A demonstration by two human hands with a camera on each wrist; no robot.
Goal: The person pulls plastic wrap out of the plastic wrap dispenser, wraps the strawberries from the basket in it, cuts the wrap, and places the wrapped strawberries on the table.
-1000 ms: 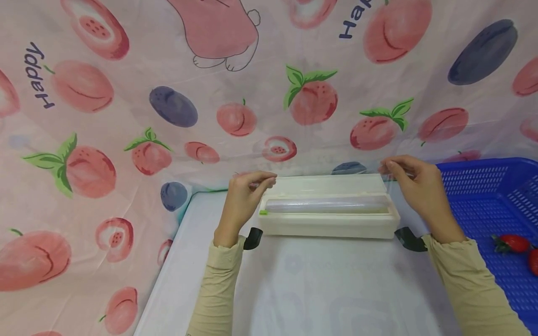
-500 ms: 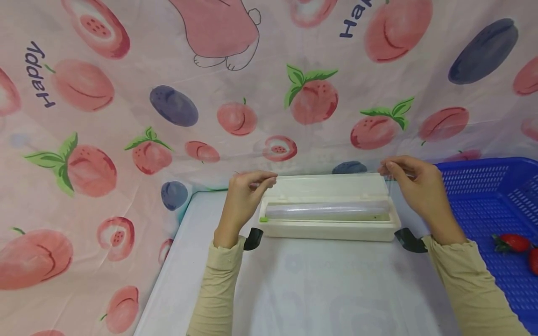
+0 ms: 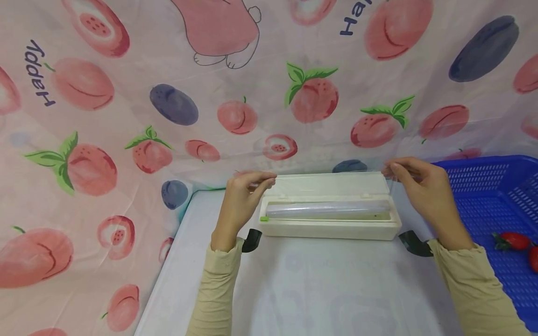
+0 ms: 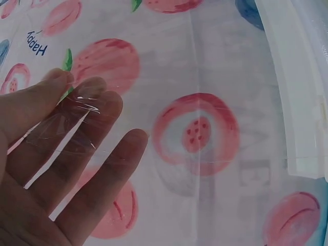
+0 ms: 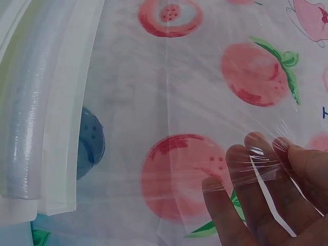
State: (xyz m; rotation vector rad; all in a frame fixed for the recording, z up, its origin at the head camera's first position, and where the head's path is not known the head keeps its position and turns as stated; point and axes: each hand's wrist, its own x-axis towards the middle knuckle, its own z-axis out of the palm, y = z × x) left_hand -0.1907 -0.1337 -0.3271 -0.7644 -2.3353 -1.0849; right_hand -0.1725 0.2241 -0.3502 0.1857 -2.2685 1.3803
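Nearest, at the bottom of the frame, beige sleeves [image 3: 215, 287] reach over the white tabletop [image 3: 328, 284]. The left hand [image 3: 240, 200], left of centre, pinches clear film [image 5: 264, 171] between thumb and forefinger; in its wrist view the other fingers are spread and nearly straight. The right hand [image 3: 428, 198], right of centre, pinches the film likewise, its remaining fingers loosely extended. Stretched between them, the film is thin, see-through and creased, gathering into shiny folds at the fingertips; where it meets the roll cannot be made out.

Just beyond, between the wrists, lies a long white box [image 3: 329, 230], its lid [image 3: 329, 184] up at the back, a pale, glossy roll [image 3: 328, 209] inside and a green tab [image 3: 264, 219] at the left corner. A blue basket [image 3: 519, 160] with red strawberries [image 3: 513, 241] fills the right edge; the fruit-print cloth [image 3: 138, 88] hangs behind.

Compared with half a second ago, the right hand has shifted slightly rightward, while the box has hardly moved.
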